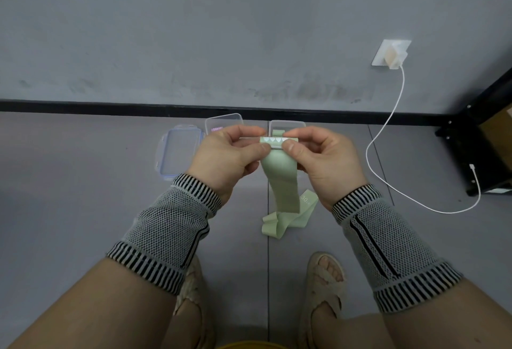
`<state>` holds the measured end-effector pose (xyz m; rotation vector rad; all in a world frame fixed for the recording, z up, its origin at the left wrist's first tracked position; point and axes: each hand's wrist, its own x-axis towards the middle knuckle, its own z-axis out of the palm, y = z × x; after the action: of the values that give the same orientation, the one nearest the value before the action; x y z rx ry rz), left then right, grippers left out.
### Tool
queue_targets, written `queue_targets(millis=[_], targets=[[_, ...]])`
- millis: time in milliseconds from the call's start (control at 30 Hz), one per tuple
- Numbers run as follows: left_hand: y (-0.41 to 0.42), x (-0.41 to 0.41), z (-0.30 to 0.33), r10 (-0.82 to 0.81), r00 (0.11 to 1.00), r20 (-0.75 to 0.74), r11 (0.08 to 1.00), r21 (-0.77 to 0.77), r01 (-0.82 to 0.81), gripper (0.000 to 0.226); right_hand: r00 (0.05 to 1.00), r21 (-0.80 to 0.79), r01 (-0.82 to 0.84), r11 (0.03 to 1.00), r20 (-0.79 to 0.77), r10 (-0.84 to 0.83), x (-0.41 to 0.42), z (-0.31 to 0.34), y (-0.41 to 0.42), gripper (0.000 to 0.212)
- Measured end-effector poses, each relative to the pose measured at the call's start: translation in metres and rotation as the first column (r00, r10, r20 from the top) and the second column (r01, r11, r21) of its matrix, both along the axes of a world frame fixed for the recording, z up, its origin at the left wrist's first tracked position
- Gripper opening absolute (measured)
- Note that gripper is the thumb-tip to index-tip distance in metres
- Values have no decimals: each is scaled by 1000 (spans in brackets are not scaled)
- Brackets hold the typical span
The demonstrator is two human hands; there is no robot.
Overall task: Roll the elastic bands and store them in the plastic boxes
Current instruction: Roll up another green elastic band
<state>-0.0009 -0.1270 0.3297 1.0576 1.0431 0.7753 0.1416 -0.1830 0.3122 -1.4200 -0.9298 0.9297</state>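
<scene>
**Green band pinched at its rolled top edge by both hands**

Head view: a pale green elastic band (281, 182) is held up above the grey floor (83, 182). Its rolled upper end is pinched from the left by the left hand (230, 154) and from the right by the right hand (327, 157), thumbs and forefingers clamped on the roll. The loose tail hangs down and is crumpled on the floor between the wrists. Behind the hands, two clear plastic boxes (224, 121) are set side by side near the black skirting; a green piece is seen in the right one. A blue-edged lid (180, 151) lies to their left. A white cable (388, 127) is plugged into a wall socket (390, 53).
</scene>
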Motion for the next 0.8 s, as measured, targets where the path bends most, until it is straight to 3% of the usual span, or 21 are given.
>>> queue_targets(millis=[200, 367, 667, 800], targets=[[0, -3, 2, -67, 990, -126, 997, 17, 70, 11, 1000, 45, 1, 999, -3, -1, 0, -2, 1, 21], [-1, -3, 5, -31, 997, -69, 999, 17, 32, 3, 1000, 63, -14, 998, -7, 15, -1, -3, 1, 25], [0, -3, 4, 4, 1000, 13, 999, 40, -4, 12, 997, -3, -19, 1000, -72, 19, 0, -1, 1, 26], [0, -2, 3, -6, 1000, 10, 999, 54, 6, 18, 999, -46, -19, 999, -38, 17, 0, 0, 0, 12]])
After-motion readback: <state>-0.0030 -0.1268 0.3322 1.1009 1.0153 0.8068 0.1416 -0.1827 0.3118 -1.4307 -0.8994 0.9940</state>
